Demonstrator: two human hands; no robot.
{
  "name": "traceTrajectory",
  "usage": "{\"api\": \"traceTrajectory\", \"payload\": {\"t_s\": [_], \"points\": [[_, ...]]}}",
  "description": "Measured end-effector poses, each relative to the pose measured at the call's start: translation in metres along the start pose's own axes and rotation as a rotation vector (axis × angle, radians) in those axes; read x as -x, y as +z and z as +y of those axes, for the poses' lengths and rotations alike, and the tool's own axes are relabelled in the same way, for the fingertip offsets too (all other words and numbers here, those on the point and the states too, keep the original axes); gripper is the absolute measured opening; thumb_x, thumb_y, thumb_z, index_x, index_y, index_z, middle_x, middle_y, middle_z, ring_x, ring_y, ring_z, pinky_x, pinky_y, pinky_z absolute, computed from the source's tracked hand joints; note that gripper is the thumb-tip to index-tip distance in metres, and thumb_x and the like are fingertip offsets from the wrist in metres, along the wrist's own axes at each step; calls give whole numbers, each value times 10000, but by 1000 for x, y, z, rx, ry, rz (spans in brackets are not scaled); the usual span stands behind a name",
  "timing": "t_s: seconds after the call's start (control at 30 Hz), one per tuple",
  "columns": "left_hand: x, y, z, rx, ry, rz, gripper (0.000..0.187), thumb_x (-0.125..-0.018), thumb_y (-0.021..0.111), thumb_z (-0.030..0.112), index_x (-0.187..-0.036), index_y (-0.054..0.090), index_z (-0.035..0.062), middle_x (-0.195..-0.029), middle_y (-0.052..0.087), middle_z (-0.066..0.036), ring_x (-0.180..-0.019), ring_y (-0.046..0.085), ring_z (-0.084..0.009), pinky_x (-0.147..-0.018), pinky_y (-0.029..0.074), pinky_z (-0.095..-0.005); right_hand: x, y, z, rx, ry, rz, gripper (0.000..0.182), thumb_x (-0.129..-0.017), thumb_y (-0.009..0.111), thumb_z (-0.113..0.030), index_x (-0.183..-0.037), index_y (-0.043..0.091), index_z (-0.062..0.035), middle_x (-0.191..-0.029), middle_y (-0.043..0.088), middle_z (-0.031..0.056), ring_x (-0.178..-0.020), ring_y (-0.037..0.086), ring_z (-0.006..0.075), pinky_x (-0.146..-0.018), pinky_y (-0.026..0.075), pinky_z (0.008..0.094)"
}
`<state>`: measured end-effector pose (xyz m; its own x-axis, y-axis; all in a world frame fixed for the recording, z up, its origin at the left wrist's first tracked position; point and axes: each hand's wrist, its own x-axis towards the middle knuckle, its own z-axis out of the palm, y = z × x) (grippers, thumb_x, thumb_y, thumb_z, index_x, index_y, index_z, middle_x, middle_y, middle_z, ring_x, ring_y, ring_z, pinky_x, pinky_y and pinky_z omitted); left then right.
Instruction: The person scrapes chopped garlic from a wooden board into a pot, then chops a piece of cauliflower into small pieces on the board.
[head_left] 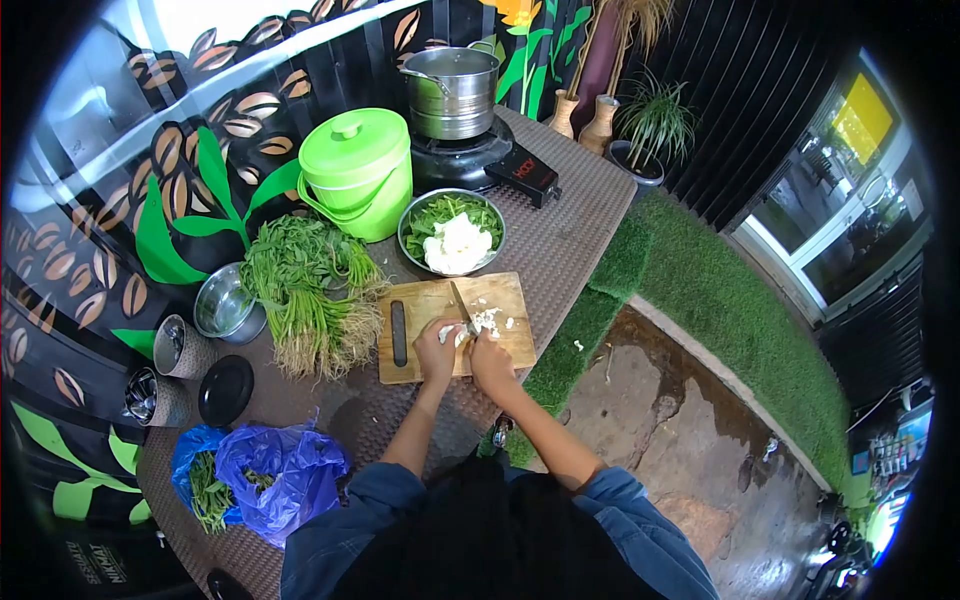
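Observation:
A wooden cutting board (430,300) lies on the brown table in front of me. My right hand (491,360) is closed round the handle of a knife (460,303), whose blade points away from me over the board. Close beside it, my left hand (436,350) is closed on a white piece of food (452,334) against the board. Small white chopped bits (487,319) lie to the right of the blade. Beyond the board stands a metal bowl (405,241) with green leaves (430,215) and white chunks (458,245).
Leafy greens with roots (310,290) lie left of the board, beside a metal bowl (230,303). A green lidded bucket (365,180) and a steel pot (452,95) on a burner stand behind. Blue plastic bags (285,480) are at the near left.

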<state>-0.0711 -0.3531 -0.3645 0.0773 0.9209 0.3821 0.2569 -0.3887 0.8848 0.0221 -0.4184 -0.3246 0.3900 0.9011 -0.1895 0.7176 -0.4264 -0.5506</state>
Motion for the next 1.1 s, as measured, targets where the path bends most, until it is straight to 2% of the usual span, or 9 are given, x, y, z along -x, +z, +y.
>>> {"api": "traceTrajectory", "payload": {"t_s": [0.23, 0.3, 0.43, 0.6, 0.63, 0.73, 0.83, 0.93, 1.1], "points": [[0, 2, -4, 25, -42, -12, 89, -761, 680, 7, -847, 674, -14, -867, 685, -134, -835, 661, -297, -758, 497, -334, -2, -18, -3, 135, -93, -55, 392, -943, 452, -294, -1074, 463, 75, -872, 640, 310, -837, 645, 455, -752, 514, 520], [1, 1, -1, 23, -8, -4, 95, -763, 679, 6, -857, 678, -12, -880, 688, -135, -842, 662, -296, -770, 498, -330, 12, -10, -12, 96, -6, 44, 302, -928, 457, -226, -1035, 479, 56, -815, 665, 262, -779, 676, 412, -701, 552, 471], [-1, 0, 0, 13, -6, 5, 102, -764, 678, 3, -865, 681, -12, -891, 691, -136, -849, 664, -295, -773, 498, -329, 6, 15, -2, 117, -27, 130, 326, -929, 465, -253, -1041, 470, 53, -763, 667, 238, -723, 676, 411, -660, 557, 467], [-1, 1, -2, 33, -32, -30, 99, -770, 677, 7, -867, 682, -11, -889, 694, -135, -849, 668, -291, -766, 500, -329, -3, -27, -7, 109, -89, -34, 282, -911, 493, -186, -1038, 485, 66, -916, 656, 278, -855, 672, 406, -742, 549, 450], [0, 1, -1, 34, -34, -31, 99, -770, 677, 7, -867, 682, -11, -889, 694, -135, -849, 668, -291, -766, 500, -329, -6, -26, -3, 104, -98, -64, 373, -949, 439, -276, -1070, 463, 76, -912, 634, 310, -839, 641, 463, -768, 511, 513], [-1, 0, 2, 20, -41, -27, 95, -776, 677, 13, -868, 683, -12, -888, 696, -136, -852, 672, -287, -765, 501, -331, 6, -22, -13, 113, -28, -21, 276, -913, 490, -190, -1029, 489, 60, -943, 649, 288, -883, 667, 407, -762, 544, 450], [1, 0, -1, 11, -43, -36, 91, -783, 674, 18, -868, 683, -11, -889, 697, -137, -853, 674, -282, -765, 501, -329, 10, -7, -13, 35, 76, -17, 287, -924, 470, -227, -1013, 486, 45, -912, 653, 286, -864, 667, 414, -758, 543, 460], [0, 1, -1, 17, -31, -9, 85, -788, 669, 17, -868, 685, -6, -890, 698, -134, -855, 675, -280, -764, 502, -326, 7, -5, -10, -18, 66, -59, 366, -945, 459, -295, -1043, 469, 58, -921, 638, 311, -880, 641, 456, -787, 507, 513], [1, 1, -1, 25, -73, -31, 89, -789, 662, 22, -869, 685, -8, -899, 699, -132, -859, 673, -288, -775, 501, -318, -8, -26, -5, 53, -25, -77, 384, -942, 465, -298, -1067, 470, 65, -927, 634, 318, -880, 642, 452, -787, 510, 506]]}}
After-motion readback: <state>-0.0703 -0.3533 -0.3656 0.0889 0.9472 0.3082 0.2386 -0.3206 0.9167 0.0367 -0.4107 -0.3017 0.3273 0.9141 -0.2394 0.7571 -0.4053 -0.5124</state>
